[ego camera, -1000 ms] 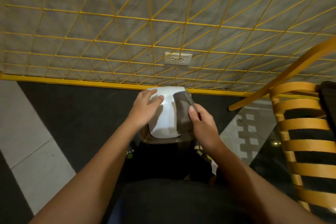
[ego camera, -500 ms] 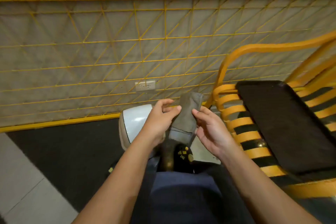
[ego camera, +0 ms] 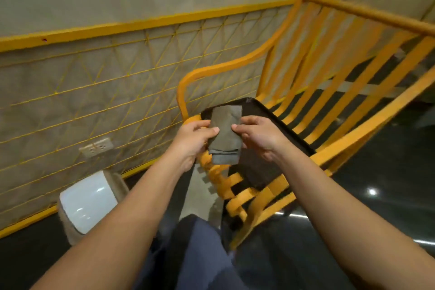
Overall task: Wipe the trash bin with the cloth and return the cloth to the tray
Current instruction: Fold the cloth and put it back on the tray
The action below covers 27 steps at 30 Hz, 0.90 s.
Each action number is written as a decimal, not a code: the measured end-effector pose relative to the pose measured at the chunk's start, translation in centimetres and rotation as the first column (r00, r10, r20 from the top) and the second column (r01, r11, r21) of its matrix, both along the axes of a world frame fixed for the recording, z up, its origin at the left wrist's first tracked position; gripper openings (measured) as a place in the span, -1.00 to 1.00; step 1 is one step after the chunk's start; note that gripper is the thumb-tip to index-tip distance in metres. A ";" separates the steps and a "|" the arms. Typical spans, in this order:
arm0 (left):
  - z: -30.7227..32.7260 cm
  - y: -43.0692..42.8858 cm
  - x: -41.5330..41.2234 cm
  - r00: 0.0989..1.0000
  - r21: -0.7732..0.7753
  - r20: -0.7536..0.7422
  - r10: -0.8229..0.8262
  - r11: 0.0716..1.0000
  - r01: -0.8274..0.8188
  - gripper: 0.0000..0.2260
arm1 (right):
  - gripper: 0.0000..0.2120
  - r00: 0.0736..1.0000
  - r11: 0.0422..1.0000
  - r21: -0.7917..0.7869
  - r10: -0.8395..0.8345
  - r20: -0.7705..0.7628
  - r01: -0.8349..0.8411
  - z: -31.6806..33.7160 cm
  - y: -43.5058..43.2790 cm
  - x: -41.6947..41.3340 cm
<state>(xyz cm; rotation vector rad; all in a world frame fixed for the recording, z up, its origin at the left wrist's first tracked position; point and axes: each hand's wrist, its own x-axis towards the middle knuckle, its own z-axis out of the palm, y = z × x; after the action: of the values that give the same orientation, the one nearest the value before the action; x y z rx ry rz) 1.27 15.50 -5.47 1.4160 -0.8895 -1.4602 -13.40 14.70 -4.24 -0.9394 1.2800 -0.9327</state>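
A folded grey cloth (ego camera: 225, 134) hangs upright in the air between both hands. My left hand (ego camera: 194, 138) pinches its left edge and my right hand (ego camera: 257, 136) pinches its right edge. Just behind and below the cloth lies a dark tray (ego camera: 266, 167) on the slatted seat of a yellow chair (ego camera: 329, 92). The trash bin (ego camera: 88, 202), grey with a white swing lid, stands on the floor at the lower left, well apart from both hands.
A yellow wire grid (ego camera: 106, 92) covers the wall behind, with a power outlet (ego camera: 96, 147) above the bin. The chair's armrest (ego camera: 211, 73) curves just behind the cloth. My legs (ego camera: 200, 254) fill the bottom centre. Dark floor lies at right.
Both hands lifted the cloth off the bin and carried it right and up to the tray on the chair. The view turned right, leaving the bin at lower left.
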 end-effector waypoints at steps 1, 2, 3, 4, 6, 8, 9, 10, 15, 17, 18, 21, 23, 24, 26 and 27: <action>-0.1 -0.6 -1.3 1.000 0.009 -0.019 -0.017 1.000 0.017 -0.69 | -0.86 0.999 1.000 -0.003 -0.017 -0.033 0.017 0.0 -0.6 -1.2; -0.3 -1.3 -2.5 0.999 0.016 -0.030 -0.032 0.999 0.033 -0.70 | -0.82 0.997 0.999 0.002 -0.032 -0.068 0.032 -0.3 -1.3 -2.4; -0.6 -2.2 -3.4 0.999 0.019 -0.025 -0.048 0.999 0.049 -0.69 | -0.78 0.994 0.999 0.011 -0.039 -0.105 0.041 -0.6 -2.1 -3.4; -1.0 -3.3 -4.2 0.998 0.016 -0.003 -0.068 0.998 0.068 -0.69 | -0.75 0.988 0.999 0.020 -0.045 -0.146 0.048 -1.1 -3.1 -4.4; -2.3 -5.6 -5.5 0.993 0.011 0.050 -0.110 0.994 0.110 -0.68 | -0.72 0.967 0.998 0.021 -0.051 -0.248 0.058 -2.3 -5.2 -5.7; -4.3 -8.3 -6.6 0.985 0.023 0.084 -0.150 0.989 0.149 -0.68 | -0.71 0.940 0.995 0.034 -0.078 -0.331 0.094 -3.7 -7.5 -6.4; -5.5 -9.7 -7.0 0.981 0.036 0.093 -0.169 0.985 0.166 -0.68 | -0.71 0.929 0.991 0.057 -0.094 -0.359 0.122 -4.3 -8.7 -6.6; -6.9 -11.2 -7.5 0.977 0.054 0.104 -0.188 0.982 0.183 -0.68 | -0.70 0.915 0.985 0.091 -0.102 -0.390 0.148 -5.2 -10.0 -7.0; -12.8 -17.9 -9.2 0.913 0.185 0.186 -0.364 0.925 0.331 -0.69 | -0.84 0.884 0.922 0.275 -0.125 -0.451 0.271 -11.4 -15.8 -8.7; -14.8 -19.7 -9.3 0.875 0.247 0.169 -0.453 0.879 0.407 -0.65 | -0.75 0.874 0.901 0.305 -0.143 -0.464 0.309 -14.3 -17.4 -9.1; -15.8 -20.5 -9.3 0.851 0.276 0.154 -0.501 0.849 0.450 -0.63 | -0.75 0.859 0.887 0.309 -0.163 -0.485 0.343 -15.5 -18.0 -9.1; -18.1 -21.9 -9.3 0.772 0.335 0.156 -0.616 0.769 0.545 -0.64 | -0.82 0.808 0.849 0.293 -0.230 -0.543 0.439 -19.0 -18.6 -9.3; -19.0 -22.6 -9.2 0.732 0.330 0.213 -0.646 0.753 0.569 -0.65 | -0.90 0.795 0.836 0.297 -0.240 -0.557 0.461 -20.4 -18.4 -9.2; -19.2 -23.0 -9.2 0.712 0.328 0.246 -0.658 0.748 0.578 -0.66 | -0.89 0.777 0.837 0.280 -0.241 -0.582 0.470 -20.8 -18.2 -9.2; -19.4 -23.5 -9.0 0.648 0.338 0.317 -0.693 0.721 0.605 -0.67 | -0.76 0.745 0.837 0.259 -0.237 -0.623 0.483 -21.0 -18.0 -9.2; -19.1 -23.6 -8.9 0.615 0.349 0.349 -0.707 0.707 0.615 -0.67 | -0.73 0.737 0.834 0.260 -0.232 -0.635 0.486 -20.6 -17.8 -9.0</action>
<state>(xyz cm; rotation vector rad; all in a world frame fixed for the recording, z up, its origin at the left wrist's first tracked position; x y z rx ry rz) -7.60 -8.10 -24.58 1.7171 -1.7762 -1.8130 -22.45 -3.12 -24.89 -0.6498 2.1664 -0.6276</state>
